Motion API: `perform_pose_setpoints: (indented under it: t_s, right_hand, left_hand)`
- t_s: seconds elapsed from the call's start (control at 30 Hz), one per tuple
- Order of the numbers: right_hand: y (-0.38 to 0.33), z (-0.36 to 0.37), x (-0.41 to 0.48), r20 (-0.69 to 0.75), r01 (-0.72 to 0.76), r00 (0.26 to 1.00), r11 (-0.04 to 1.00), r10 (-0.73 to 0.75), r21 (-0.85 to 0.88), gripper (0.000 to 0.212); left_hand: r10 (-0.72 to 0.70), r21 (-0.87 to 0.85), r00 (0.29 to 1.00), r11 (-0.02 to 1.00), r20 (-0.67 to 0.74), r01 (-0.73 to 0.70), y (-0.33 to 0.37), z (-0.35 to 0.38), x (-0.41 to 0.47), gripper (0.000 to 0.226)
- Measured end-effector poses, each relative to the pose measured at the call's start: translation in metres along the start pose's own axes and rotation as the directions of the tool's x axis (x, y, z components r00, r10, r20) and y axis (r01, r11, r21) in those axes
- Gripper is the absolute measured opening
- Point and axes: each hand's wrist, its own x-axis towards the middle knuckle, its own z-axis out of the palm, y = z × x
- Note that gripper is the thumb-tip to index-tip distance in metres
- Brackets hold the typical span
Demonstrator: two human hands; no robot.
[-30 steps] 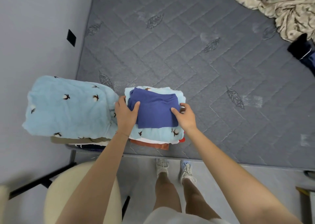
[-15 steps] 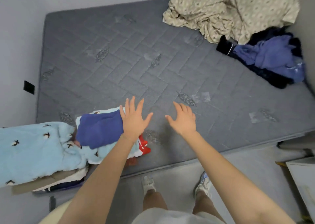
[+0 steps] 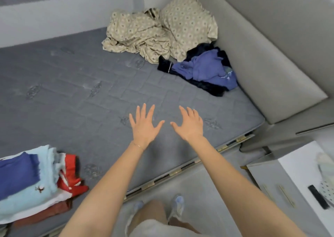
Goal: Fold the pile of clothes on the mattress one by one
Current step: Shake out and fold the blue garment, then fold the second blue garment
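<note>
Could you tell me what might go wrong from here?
1. The folded stack sits at the near edge of the mattress, its red garment sticking out; a knock might tip it to the floor.
2. The blue and dark clothes lie tangled against the beige patterned fabric, far from the open left hand and right hand; pulling one piece may drag others.

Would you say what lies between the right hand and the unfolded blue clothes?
Only bare mattress separates right hand from blue clothes, in head view.

Grey quilted mattress, beige dotted sheet, blue-black clothes.
</note>
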Motion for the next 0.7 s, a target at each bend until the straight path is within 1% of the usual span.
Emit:
perform_pose_setpoints:
  t_s: [0.13, 0.37, 0.6, 0.7]
  right_hand:
    - [0.052, -0.022, 0.020, 0.012, -0.040, 0.999, 0.999, 0.040, 0.006, 0.077]
    - [0.114, -0.056, 0.081, -0.009, -0.121, 0.993, 0.992, 0.122, 0.017, 0.078]
    - [0.171, -0.091, 0.140, -0.028, -0.222, 0.974, 0.973, 0.224, 0.058, 0.078]
    - [0.196, -0.103, 0.169, -0.023, -0.233, 0.972, 0.971, 0.234, 0.063, 0.078]
  left_hand:
    - [0.037, 0.032, 0.999, 0.999, 0.015, -0.038, 0.046, 0.014, 0.027, 0.075]
    - [0.049, 0.064, 0.996, 0.997, 0.073, -0.054, 0.095, 0.032, 0.104, 0.078]
    - [0.120, 0.044, 0.985, 0.991, 0.126, -0.126, 0.158, 0.049, 0.182, 0.079]
    - [0.142, 0.039, 0.979, 0.988, 0.143, -0.149, 0.184, 0.057, 0.212, 0.079]
